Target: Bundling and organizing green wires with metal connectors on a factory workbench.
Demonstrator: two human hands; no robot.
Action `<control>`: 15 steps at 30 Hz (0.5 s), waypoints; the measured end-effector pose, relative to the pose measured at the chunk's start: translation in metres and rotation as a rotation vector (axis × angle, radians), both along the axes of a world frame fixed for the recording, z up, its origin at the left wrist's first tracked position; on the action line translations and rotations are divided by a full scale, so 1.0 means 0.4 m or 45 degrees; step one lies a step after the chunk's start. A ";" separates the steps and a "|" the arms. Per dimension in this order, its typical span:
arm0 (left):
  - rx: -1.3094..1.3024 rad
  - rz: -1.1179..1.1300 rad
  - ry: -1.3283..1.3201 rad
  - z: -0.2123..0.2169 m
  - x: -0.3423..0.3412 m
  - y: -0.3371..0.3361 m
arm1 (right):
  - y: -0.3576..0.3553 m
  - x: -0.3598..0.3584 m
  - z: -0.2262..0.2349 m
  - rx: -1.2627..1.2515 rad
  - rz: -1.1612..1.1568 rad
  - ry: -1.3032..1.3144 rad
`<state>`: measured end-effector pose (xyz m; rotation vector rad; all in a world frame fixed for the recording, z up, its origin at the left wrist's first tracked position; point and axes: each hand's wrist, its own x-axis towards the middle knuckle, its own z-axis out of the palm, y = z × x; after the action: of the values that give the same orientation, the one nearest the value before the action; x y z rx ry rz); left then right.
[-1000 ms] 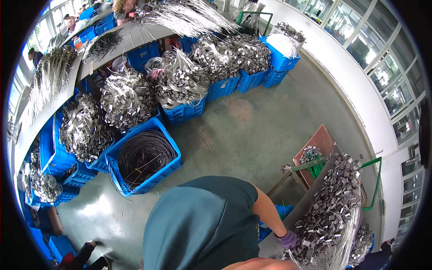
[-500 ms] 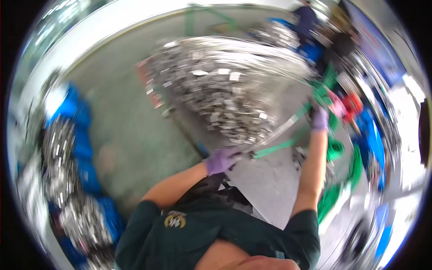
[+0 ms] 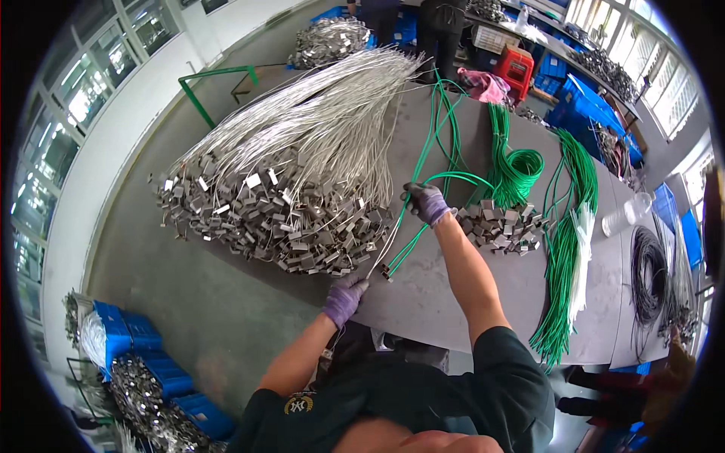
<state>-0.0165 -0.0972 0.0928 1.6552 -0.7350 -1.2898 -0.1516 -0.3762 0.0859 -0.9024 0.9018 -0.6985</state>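
My left hand [image 3: 345, 296], in a purple glove, is closed near the table's front edge. It pinches the lower end of a thin silver-white cable [image 3: 382, 254]. That cable runs up to my right hand [image 3: 428, 203], whose purple glove has dark fingertips. The right fingers are closed around the cable and some green cables [image 3: 409, 246], which hang down to small dark metal blocks [image 3: 387, 272]. Left of both hands lies a big heap of silver cables [image 3: 302, 128] with grey metal blocks [image 3: 294, 226] at their near ends.
On the grey table [image 3: 445, 294], more metal blocks [image 3: 504, 226] lie beside a green cable coil [image 3: 522, 170]. Farther right are a green cable bundle [image 3: 563, 257], a clear bottle [image 3: 628, 214] and a black coil [image 3: 648, 264]. Blue crates [image 3: 162, 370] stand lower left; a person [image 3: 442, 26] stands beyond.
The view has turned, and the earlier blur is gone. My right hand has come in from farther right, closer to my left hand, which still holds the cable end low down.
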 end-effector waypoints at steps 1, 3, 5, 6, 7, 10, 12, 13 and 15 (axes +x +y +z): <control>0.007 -0.018 -0.008 -0.003 -0.005 -0.021 | 0.008 0.008 0.016 -0.106 0.047 0.084; -0.131 -0.052 -0.223 -0.006 -0.019 -0.068 | 0.020 0.000 0.063 -0.275 0.136 0.160; -0.235 -0.117 -0.237 0.032 -0.024 -0.113 | -0.040 -0.034 0.102 -0.857 0.264 0.156; -0.396 -0.150 -0.107 0.087 -0.029 -0.118 | -0.038 -0.021 0.213 -0.499 0.150 0.086; -0.565 -0.205 0.028 0.120 -0.040 -0.134 | -0.063 -0.035 0.259 -0.572 0.064 0.103; -0.539 -0.308 -0.012 0.113 -0.045 -0.136 | -0.110 -0.029 0.307 -0.570 0.120 0.221; -0.344 -0.193 0.028 0.056 -0.050 -0.142 | -0.131 -0.016 0.212 -0.482 0.091 0.259; -0.180 -0.073 0.066 0.027 -0.049 -0.144 | -0.136 -0.015 0.134 -0.353 0.044 0.289; -0.025 0.013 0.361 0.002 -0.046 -0.137 | -0.098 -0.007 0.018 -0.180 0.050 0.333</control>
<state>-0.0349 -0.1522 0.0935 1.4200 -0.5649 -1.4672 -0.1543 -0.4152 0.0932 -1.1533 1.0724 -0.6253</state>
